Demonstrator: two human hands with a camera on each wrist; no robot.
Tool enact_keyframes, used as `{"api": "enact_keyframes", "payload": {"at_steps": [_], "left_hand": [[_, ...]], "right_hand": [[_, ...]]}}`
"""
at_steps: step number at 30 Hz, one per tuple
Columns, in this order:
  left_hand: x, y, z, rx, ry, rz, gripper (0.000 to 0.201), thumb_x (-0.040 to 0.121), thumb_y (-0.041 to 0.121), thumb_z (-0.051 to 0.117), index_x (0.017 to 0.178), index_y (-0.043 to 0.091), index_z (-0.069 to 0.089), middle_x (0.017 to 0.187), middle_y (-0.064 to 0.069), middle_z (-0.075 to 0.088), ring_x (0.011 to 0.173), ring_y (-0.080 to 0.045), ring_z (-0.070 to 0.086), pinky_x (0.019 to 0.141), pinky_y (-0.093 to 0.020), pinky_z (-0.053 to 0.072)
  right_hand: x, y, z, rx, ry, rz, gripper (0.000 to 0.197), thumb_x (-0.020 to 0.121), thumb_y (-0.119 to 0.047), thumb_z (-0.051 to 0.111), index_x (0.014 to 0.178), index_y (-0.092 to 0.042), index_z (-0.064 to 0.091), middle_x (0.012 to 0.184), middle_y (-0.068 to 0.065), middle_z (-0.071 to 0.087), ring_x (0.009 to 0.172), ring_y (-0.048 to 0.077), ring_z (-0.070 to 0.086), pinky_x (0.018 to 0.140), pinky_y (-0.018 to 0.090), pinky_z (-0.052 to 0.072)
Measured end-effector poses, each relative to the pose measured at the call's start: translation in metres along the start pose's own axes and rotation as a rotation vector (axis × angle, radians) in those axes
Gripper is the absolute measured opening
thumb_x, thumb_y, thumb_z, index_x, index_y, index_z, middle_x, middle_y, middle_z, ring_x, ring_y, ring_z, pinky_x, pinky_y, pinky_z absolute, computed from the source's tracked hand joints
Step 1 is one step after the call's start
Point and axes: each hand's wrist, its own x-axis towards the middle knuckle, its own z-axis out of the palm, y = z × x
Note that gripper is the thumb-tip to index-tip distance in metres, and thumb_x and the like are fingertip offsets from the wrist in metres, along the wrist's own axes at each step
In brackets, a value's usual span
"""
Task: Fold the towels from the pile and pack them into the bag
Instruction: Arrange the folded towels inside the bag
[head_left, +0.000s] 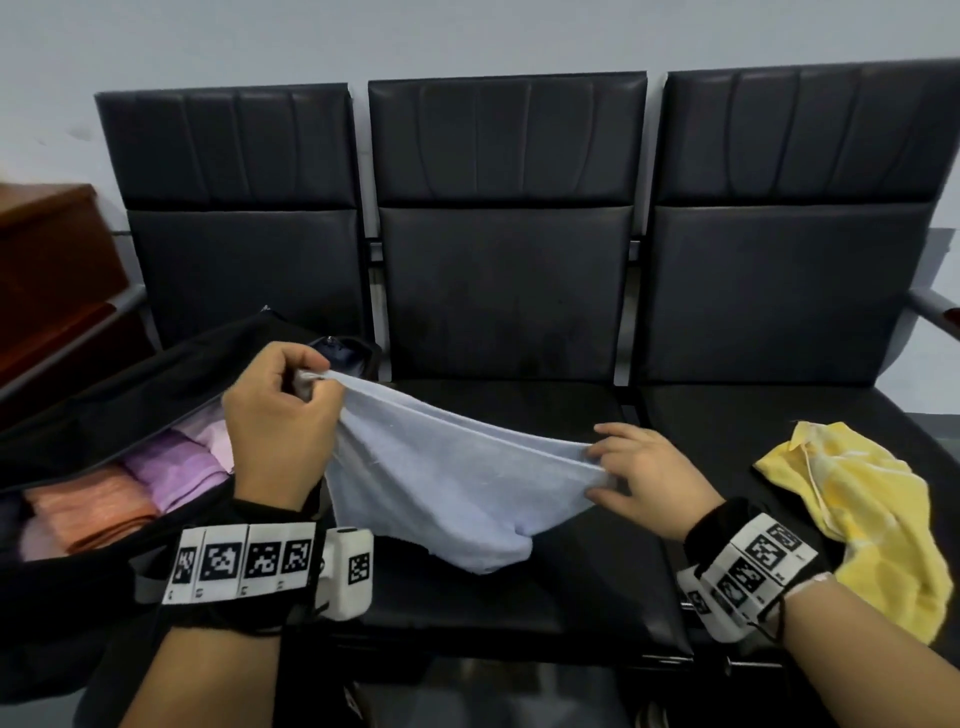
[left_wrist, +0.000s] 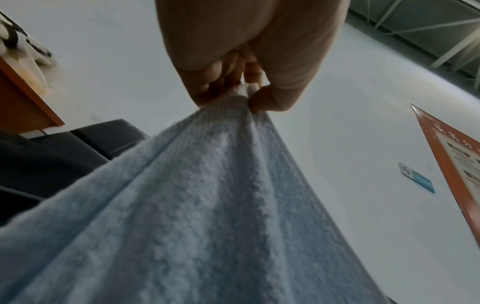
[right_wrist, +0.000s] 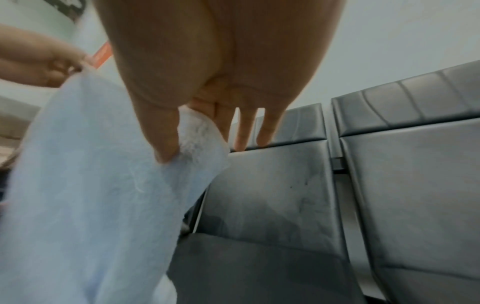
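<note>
Head view: the pale blue towel (head_left: 441, 478) is stretched between both hands above the middle seat (head_left: 519, 597), probably to line up its edges for a fold. The left hand (head_left: 280, 415) has a corner bunched in curled fingers; the right hand (head_left: 644, 473) pinches the other end between thumb and forefinger, remaining fingers straight. The open bag (head_left: 104, 395) on the left already holds folded towels. A yellow towel (head_left: 857, 514) waits on the right.

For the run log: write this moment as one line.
left hand grips light blue towel end | right hand pinches other end | towel stretched above seat | bag open, partly packed | yellow towel waiting
</note>
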Motion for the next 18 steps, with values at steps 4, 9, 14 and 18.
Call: {"api": "enact_keyframes", "payload": {"at_steps": [4, 9, 14, 18], "left_hand": [[0.013, -0.006, -0.004, 0.077, 0.044, -0.017, 0.021, 0.077, -0.003, 0.062, 0.083, 0.016, 0.064, 0.074, 0.013, 0.059, 0.068, 0.007, 0.056, 0.064, -0.003, 0.042], [0.026, -0.007, -0.006, 0.114, 0.066, -0.024, 0.017, 0.077, 0.0, 0.062, 0.081, 0.016, 0.063, 0.074, 0.009, 0.06, 0.07, -0.001, 0.056, 0.066, -0.006, 0.041], [0.036, -0.004, -0.013, 0.118, 0.079, -0.005, 0.016, 0.078, 0.003, 0.059, 0.082, 0.018, 0.063, 0.075, 0.015, 0.058, 0.07, -0.004, 0.054, 0.067, -0.012, 0.043], [0.032, -0.002, -0.018, 0.108, 0.076, -0.027, 0.016, 0.079, 0.004, 0.059, 0.082, 0.019, 0.063, 0.076, 0.011, 0.061, 0.069, 0.001, 0.057, 0.067, -0.014, 0.043]], "right_hand": [[0.007, 0.006, -0.034, 0.143, 0.274, 0.06, 0.009, 0.088, -0.023, 0.07, 0.091, -0.014, 0.071, 0.095, -0.002, 0.068, 0.1, 0.017, 0.062, 0.089, 0.032, 0.05], [0.02, 0.005, -0.068, 0.315, 0.59, 0.103, 0.008, 0.088, -0.007, 0.071, 0.089, -0.014, 0.075, 0.082, -0.006, 0.064, 0.08, 0.006, 0.061, 0.078, 0.017, 0.047], [0.026, 0.0, -0.089, 0.302, 0.613, 0.13, 0.008, 0.086, -0.007, 0.071, 0.081, -0.014, 0.07, 0.092, -0.008, 0.053, 0.088, -0.004, 0.054, 0.078, 0.002, 0.037], [0.015, -0.005, -0.1, 0.391, 0.588, 0.181, 0.027, 0.089, -0.01, 0.069, 0.08, -0.035, 0.062, 0.081, -0.018, 0.065, 0.084, -0.005, 0.06, 0.071, 0.002, 0.04]]}}
